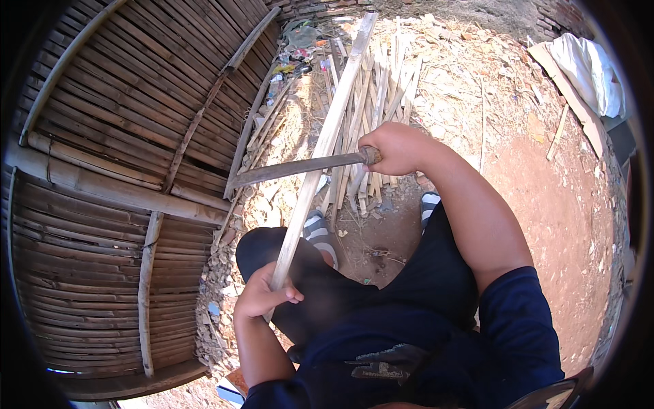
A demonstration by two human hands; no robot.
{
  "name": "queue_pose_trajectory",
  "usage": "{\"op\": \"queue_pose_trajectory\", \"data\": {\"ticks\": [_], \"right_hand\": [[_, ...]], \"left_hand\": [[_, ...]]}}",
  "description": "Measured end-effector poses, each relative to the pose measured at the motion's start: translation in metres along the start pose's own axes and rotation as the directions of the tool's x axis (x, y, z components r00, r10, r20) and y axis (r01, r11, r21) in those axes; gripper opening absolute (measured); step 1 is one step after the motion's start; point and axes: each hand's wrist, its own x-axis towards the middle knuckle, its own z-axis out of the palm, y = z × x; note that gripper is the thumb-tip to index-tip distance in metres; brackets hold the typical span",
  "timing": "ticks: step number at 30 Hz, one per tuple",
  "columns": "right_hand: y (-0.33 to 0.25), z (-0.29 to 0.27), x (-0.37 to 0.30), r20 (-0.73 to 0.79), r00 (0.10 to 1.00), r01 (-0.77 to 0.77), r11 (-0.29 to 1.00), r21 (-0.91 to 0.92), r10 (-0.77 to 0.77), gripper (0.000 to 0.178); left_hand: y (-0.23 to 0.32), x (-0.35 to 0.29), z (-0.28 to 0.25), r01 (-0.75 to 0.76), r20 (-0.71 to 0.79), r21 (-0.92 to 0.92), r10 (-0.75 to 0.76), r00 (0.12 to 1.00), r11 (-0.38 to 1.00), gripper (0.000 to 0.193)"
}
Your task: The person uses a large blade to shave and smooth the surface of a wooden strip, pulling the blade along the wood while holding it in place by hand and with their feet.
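Observation:
My left hand (pixel 261 294) is closed around the lower end of a long pale wooden strip (pixel 334 123), close to my left thigh. From there the strip slants up and away, its far end above a pile of similar thin strips (pixel 373 102). A machete (pixel 286 168) with a dark, broad blade is gripped by its wooden handle in my right hand (pixel 394 150). The blade points left and crosses over the strip around its middle; whether it touches the wood, I cannot tell. My fingers hide most of the handle.
Along the left stands a bamboo slat wall (pixel 136 129) with pole supports. Wood chips (pixel 456 82) cover the ground beyond my sandalled feet. At the far right, a white sack (pixel 582 71) lies by a board (pixel 565 102). Scraps of litter (pixel 300 44) lie near the wall.

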Motion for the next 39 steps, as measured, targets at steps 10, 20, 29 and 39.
{"op": "queue_pose_trajectory", "data": {"ticks": [10,20,29,39], "right_hand": [[0.060,-0.007,0.010,-0.231,0.953,-0.158,0.974,0.165,0.194,0.032],[0.010,0.010,0.003,-0.114,0.991,0.070,0.997,0.007,-0.069,0.033],[0.063,-0.007,0.014,-0.136,0.963,-0.203,0.956,0.210,0.234,0.050],[0.001,0.001,-0.004,-0.146,0.985,0.090,0.995,-0.039,-0.095,0.023]], "left_hand": [[0.003,0.001,0.001,0.019,-0.026,0.065,-0.017,1.000,0.998,0.039],[0.000,0.002,0.001,-0.003,-0.007,0.010,0.003,1.000,1.000,0.038],[0.003,0.002,0.003,0.042,-0.053,0.057,-0.039,0.998,0.998,0.037],[-0.004,0.002,-0.005,-0.006,0.036,0.010,0.006,0.999,1.000,0.036]]}}
